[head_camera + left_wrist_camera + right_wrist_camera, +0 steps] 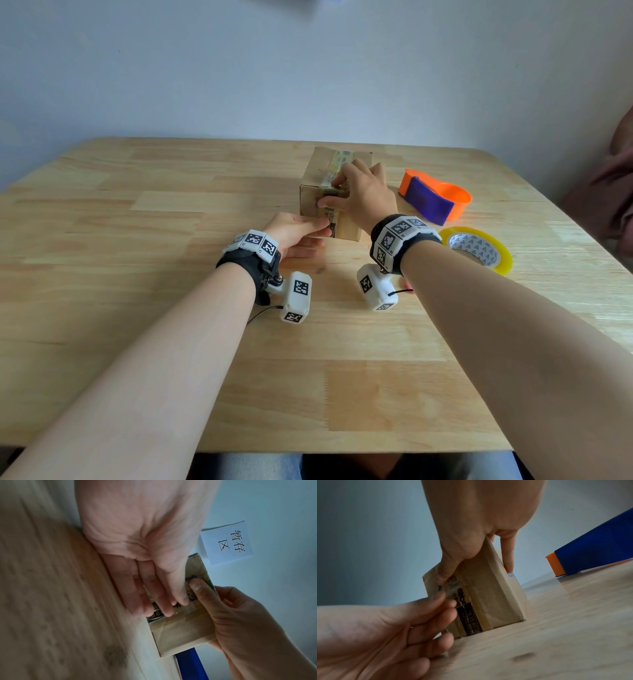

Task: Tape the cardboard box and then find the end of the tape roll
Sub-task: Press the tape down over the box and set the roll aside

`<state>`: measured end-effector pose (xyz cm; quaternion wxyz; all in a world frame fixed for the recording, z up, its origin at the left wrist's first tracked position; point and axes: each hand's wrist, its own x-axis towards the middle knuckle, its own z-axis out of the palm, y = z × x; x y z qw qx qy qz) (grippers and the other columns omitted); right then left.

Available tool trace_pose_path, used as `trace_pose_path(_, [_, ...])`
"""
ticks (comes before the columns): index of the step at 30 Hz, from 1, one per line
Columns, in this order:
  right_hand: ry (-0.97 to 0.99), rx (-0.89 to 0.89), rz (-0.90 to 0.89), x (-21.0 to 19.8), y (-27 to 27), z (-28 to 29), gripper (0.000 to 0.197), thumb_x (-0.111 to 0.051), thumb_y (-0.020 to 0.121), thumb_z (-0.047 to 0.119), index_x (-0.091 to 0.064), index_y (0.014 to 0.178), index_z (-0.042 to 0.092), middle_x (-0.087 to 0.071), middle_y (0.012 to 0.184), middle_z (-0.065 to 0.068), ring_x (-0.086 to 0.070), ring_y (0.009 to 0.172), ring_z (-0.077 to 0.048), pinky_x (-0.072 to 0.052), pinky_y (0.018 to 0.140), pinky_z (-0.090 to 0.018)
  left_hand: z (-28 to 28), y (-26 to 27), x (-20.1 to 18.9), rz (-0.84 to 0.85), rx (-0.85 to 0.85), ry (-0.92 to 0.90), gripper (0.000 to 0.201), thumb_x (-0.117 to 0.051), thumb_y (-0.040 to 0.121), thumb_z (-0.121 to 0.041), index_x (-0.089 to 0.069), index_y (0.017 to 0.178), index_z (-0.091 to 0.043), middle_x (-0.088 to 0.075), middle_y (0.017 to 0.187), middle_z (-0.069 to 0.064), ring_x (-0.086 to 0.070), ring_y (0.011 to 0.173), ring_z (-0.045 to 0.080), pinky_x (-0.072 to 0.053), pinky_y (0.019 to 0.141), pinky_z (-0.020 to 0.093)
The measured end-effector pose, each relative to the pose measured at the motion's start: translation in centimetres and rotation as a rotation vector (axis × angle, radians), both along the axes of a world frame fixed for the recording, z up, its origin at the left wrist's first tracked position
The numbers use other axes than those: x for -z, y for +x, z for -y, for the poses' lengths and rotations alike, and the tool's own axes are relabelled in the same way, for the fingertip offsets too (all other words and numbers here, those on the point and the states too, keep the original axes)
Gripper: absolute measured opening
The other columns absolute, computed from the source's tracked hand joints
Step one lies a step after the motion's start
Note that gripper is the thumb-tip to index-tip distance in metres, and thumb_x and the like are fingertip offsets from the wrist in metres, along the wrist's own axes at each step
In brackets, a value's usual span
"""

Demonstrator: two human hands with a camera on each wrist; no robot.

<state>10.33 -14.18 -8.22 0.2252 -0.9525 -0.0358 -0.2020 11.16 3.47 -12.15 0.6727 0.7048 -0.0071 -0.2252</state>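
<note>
Both hands press tape onto the cardboard box (337, 192): left hand (297, 233) fingers flat, right hand (363, 192) clasping. Trapped wrinkles might lift it.

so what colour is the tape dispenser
The tape dispenser is orange with a blue-purple panel, clearest in the head view.

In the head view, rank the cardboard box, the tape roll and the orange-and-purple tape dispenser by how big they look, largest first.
1. cardboard box, though the hands hide part of it.
2 and 3. tape dispenser and tape roll: they look about alike, and the roll sits nearer the camera, partly behind the right wrist, so no ranking between them.
</note>
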Motion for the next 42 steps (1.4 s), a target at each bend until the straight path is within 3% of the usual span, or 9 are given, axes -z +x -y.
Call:
trace_pose_path(10, [-0.135,0.009,-0.06,-0.2,-0.2,-0.2,0.067,-0.091,0.068,0.047,-0.054,0.119,0.024,-0.053,0.127,0.004,-0.04,0.122,-0.03,-0.054,0.071,-0.044,-1.1,0.2,0.7,-0.057,-0.041,-0.163,0.018,-0.077,0.089,-0.002,-0.071,0.101,0.009,-0.076,0.092,0.021,-0.08,0.075,0.024,-0.064,0.064,0.027])
trace_pose_path(18, [-0.149,0.036,-0.03,-0.1,-0.2,-0.5,0.063,-0.086,0.068,0.059,-0.053,0.11,0.026,-0.052,0.117,0.008,-0.04,0.116,-0.026,-0.05,0.065,-0.039,-1.1,0.3,0.8,-0.074,-0.055,-0.173,0.02,-0.079,0.087,-0.002,-0.071,0.102,0.01,-0.076,0.092,0.022,-0.079,0.077,0.026,-0.064,0.064,0.027])
trace_pose_path(26, [-0.165,-0.007,-0.104,-0.6,0.0,-0.1,0.069,-0.094,0.064,0.043,-0.05,0.116,0.027,-0.053,0.126,0.009,-0.039,0.122,-0.026,-0.052,0.069,-0.041,-0.6,0.3,0.1,-0.104,-0.062,-0.089,0.02,-0.079,0.089,-0.008,-0.072,0.102,0.006,-0.077,0.092,0.018,-0.078,0.078,0.024,-0.065,0.064,0.028])
trace_pose_path(29, [-0.073,-0.062,-0.127,-1.0,-0.2,0.1,0.063,-0.087,0.072,0.048,-0.055,0.123,0.026,-0.059,0.122,0.008,-0.041,0.12,-0.022,-0.054,0.091,-0.047,0.1,0.0,-1.0,-0.107,-0.086,-0.009,0.027,-0.078,0.092,-0.013,-0.069,0.113,0.001,-0.079,0.094,0.011,-0.078,0.081,0.025,-0.067,0.065,0.034])
trace_pose_path(31, [0.006,-0.099,-0.16,-1.5,-0.7,0.8,0.065,-0.079,0.082,0.049,-0.056,0.139,0.028,-0.061,0.138,0.002,-0.038,0.141,-0.026,-0.04,0.115,-0.051,0.7,-0.4,-1.9,-0.082,-0.074,0.056,0.028,-0.078,0.093,-0.019,-0.069,0.116,-0.004,-0.082,0.098,0.005,-0.078,0.085,0.026,-0.067,0.071,0.038])
trace_pose_path(33, [0.026,-0.11,-0.176,-1.9,-1.7,1.8,0.068,-0.07,0.09,0.047,-0.048,0.152,0.03,-0.047,0.16,0.001,-0.021,0.157,-0.029,-0.023,0.126,-0.052,1.7,-1.1,-2.8,-0.061,-0.059,0.103,0.024,-0.076,0.095,-0.022,-0.07,0.114,-0.009,-0.082,0.098,0.001,-0.076,0.085,0.025,-0.065,0.077,0.042])
trace_pose_path(37, [-0.048,-0.022,-0.14,-2.3,-3.9,5.0,0.041,-0.065,0.094,0.034,-0.062,0.135,0.027,-0.064,0.137,0.0,-0.048,0.133,-0.031,-0.038,0.109,-0.042,4.5,-3.0,-4.3,-0.038,-0.005,0.151,0.013,-0.071,0.098,-0.021,-0.07,0.108,-0.012,-0.079,0.095,0.001,-0.073,0.08,0.024,-0.06,0.069,0.037])
trace_pose_path(39, [-0.089,0.019,-0.224,-2.8,-5.3,6.8,0.032,-0.067,0.093,0.029,-0.069,0.125,0.025,-0.069,0.122,-0.001,-0.059,0.119,-0.028,-0.041,0.103,-0.036,6.2,-4.0,-4.7,-0.039,0.033,0.171,0.013,-0.07,0.098,-0.021,-0.07,0.108,-0.012,-0.079,0.097,0.001,-0.073,0.084,0.024,-0.059,0.077,0.039])
trace_pose_path(42, [-0.128,0.086,-0.393,-3.2,-7.6,9.3,0.029,-0.07,0.093,0.024,-0.073,0.122,0.02,-0.071,0.123,-0.001,-0.065,0.117,-0.023,-0.048,0.094,-0.03,8.7,-5.5,-4.7,-0.032,0.079,0.197,0.012,-0.072,0.096,-0.021,-0.072,0.106,-0.014,-0.079,0.1,0.001,-0.073,0.087,0.024,-0.058,0.083,0.039])
